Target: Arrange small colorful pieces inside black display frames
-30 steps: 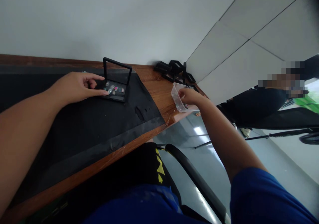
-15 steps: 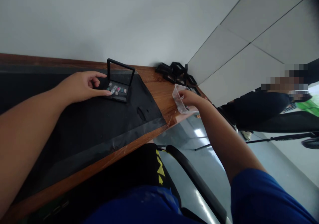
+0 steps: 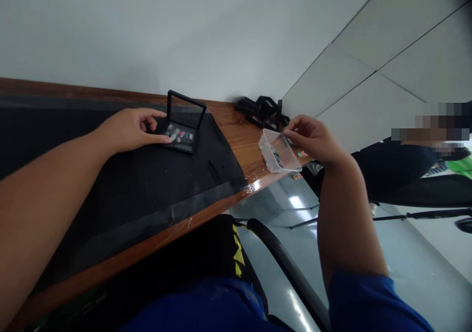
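Observation:
A small black hinged case (image 3: 180,146) stands on the black mat with its see-through lid (image 3: 186,110) raised. Small coloured pieces (image 3: 181,135) lie inside it, some pink, some pale. My left hand (image 3: 134,129) grips the case's left side, thumb on the base's edge and index finger by the lid. To the right, a clear plastic tub (image 3: 269,162) holds more small coloured pieces. Above the tub's far rim is my right hand (image 3: 309,134), thumb and fingertips pinched together. Whatever sits between those fingertips is too small to make out.
Several black cases (image 3: 260,106) are piled by the wall at the back of the wooden table (image 3: 232,137). A black mat (image 3: 147,184) covers the left part. A chair armrest (image 3: 283,263) is below the table edge. Another person (image 3: 398,169) sits at the right.
My right hand has come up out of the clear tub and now hovers over its rim, fingertips pinched. My left hand stays at the case. The whole view has shifted slightly.

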`<action>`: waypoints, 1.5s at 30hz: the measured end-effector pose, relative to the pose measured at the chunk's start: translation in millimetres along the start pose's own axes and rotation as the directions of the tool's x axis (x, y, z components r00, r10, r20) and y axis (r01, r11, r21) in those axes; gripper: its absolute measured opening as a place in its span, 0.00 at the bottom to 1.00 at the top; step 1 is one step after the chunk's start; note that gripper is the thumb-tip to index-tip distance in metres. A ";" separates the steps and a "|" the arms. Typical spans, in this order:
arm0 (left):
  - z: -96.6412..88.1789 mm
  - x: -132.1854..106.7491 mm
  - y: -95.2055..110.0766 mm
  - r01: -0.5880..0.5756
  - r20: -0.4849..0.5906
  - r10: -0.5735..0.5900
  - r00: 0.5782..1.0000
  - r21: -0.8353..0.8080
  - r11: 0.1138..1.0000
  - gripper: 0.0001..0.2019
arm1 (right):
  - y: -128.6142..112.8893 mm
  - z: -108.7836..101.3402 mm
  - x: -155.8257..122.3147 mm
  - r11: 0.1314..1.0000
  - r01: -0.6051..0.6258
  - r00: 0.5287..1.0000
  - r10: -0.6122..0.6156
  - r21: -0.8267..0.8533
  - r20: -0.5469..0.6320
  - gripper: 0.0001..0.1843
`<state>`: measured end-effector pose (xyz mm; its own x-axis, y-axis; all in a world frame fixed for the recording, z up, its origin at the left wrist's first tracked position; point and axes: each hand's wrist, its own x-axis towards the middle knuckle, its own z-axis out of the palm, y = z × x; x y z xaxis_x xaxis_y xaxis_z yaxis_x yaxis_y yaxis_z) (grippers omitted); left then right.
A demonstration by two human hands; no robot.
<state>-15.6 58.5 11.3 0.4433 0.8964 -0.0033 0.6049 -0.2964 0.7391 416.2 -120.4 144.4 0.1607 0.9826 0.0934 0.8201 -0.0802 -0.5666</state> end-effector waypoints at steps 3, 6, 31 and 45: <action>-0.3 -0.8 5.8 0.018 0.027 -0.018 0.999 -0.003 1.000 0.47 | -42.1 26.8 -12.4 0.944 0.131 0.971 -0.184 0.303 0.152 0.24; 0.7 0.1 8.7 0.032 0.026 -0.032 0.999 -0.009 0.999 0.44 | -78.4 75.1 -3.4 0.864 0.145 0.843 -0.363 0.481 0.397 0.24; 3.1 3.1 8.3 0.021 0.051 -0.024 0.998 0.062 0.998 0.38 | -86.5 197.0 1.2 0.914 0.363 0.846 -0.404 0.180 0.348 0.09; 0.8 7.7 5.5 0.008 0.099 -0.020 0.995 0.118 0.993 0.42 | -77.5 186.9 79.4 0.836 0.355 0.861 -0.467 0.420 0.202 0.18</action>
<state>-8.4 63.5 14.8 0.4943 0.8652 -0.0844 0.6823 -0.3260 0.6544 262.7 -4.9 42.7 -0.3554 0.9173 0.1794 0.5119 0.3516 -0.7838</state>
